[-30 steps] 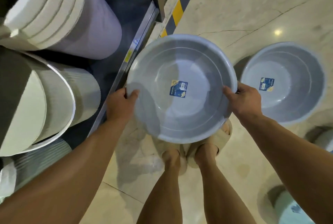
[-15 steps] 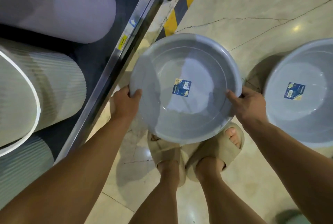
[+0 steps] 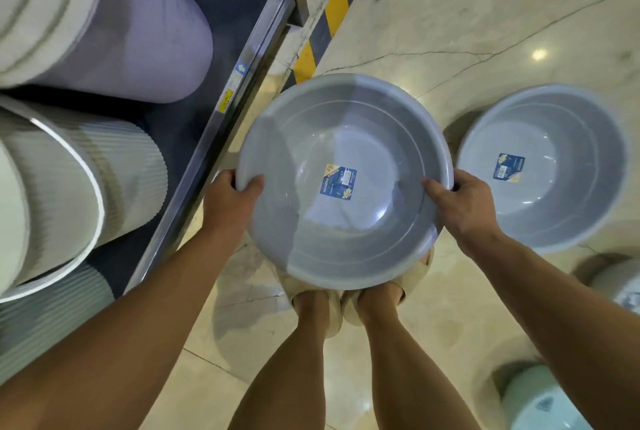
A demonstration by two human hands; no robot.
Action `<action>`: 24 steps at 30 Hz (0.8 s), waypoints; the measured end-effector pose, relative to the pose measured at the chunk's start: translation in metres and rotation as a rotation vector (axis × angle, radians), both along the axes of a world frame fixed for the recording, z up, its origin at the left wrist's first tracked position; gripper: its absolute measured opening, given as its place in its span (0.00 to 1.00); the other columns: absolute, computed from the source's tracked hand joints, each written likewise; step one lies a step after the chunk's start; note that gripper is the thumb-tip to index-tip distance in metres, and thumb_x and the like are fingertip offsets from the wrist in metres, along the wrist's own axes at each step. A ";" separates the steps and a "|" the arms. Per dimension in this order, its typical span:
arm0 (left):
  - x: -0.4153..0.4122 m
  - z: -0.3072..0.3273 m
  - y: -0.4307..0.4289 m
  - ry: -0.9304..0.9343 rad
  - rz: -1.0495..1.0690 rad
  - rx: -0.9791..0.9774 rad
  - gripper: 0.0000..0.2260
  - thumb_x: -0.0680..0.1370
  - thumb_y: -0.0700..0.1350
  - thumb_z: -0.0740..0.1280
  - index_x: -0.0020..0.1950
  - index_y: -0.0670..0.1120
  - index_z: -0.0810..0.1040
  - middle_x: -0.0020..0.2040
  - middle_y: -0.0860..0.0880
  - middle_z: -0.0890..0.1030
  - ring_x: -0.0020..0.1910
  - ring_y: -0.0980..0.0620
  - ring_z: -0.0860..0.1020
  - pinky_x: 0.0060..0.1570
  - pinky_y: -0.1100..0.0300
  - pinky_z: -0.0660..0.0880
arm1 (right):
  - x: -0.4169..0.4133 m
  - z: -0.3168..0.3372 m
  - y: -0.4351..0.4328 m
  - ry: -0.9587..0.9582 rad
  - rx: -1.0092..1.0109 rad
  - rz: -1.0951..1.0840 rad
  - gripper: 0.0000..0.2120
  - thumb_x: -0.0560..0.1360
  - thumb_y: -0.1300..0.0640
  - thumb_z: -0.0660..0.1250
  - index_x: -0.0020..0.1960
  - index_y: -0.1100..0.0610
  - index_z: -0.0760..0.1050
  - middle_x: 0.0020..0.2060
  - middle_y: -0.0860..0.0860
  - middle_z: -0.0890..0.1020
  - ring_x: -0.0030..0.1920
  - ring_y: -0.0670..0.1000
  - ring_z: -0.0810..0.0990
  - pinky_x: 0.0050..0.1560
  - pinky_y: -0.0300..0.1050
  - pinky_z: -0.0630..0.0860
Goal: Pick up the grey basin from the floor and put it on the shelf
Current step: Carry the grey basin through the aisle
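A round grey basin (image 3: 363,139) with a blue sticker in its bottom is held level above my feet. My left hand (image 3: 228,201) grips its left rim, thumb inside. My right hand (image 3: 464,204) grips its right rim the same way. The shelf (image 3: 221,125), a dark board with a metal front edge and yellow price tag, lies just left of the basin.
On the shelf lie a lilac bucket (image 3: 138,45) and ribbed white bins (image 3: 114,180) on their sides. A second grey basin (image 3: 561,194) stands on the marble floor at right, a pale green tub (image 3: 540,402) at lower right. A yellow-black striped strip (image 3: 332,10) runs ahead.
Both hands keep their grip on the basin, which stays over my feet. The view has shifted, bringing more of the shelf's buckets and the floor basin back into sight.
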State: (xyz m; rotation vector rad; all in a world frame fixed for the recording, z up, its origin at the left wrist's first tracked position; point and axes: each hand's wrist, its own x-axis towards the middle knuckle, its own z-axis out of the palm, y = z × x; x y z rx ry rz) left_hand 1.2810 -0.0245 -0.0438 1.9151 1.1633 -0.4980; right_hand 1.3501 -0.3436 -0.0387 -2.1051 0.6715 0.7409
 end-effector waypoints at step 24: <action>0.115 0.193 -0.173 -0.146 -0.450 0.024 0.12 0.77 0.56 0.70 0.51 0.48 0.80 0.42 0.54 0.81 0.42 0.53 0.81 0.34 0.59 0.74 | -0.006 0.191 -0.184 -0.114 -0.014 -0.376 0.14 0.76 0.51 0.70 0.50 0.63 0.80 0.43 0.60 0.84 0.45 0.61 0.83 0.47 0.59 0.82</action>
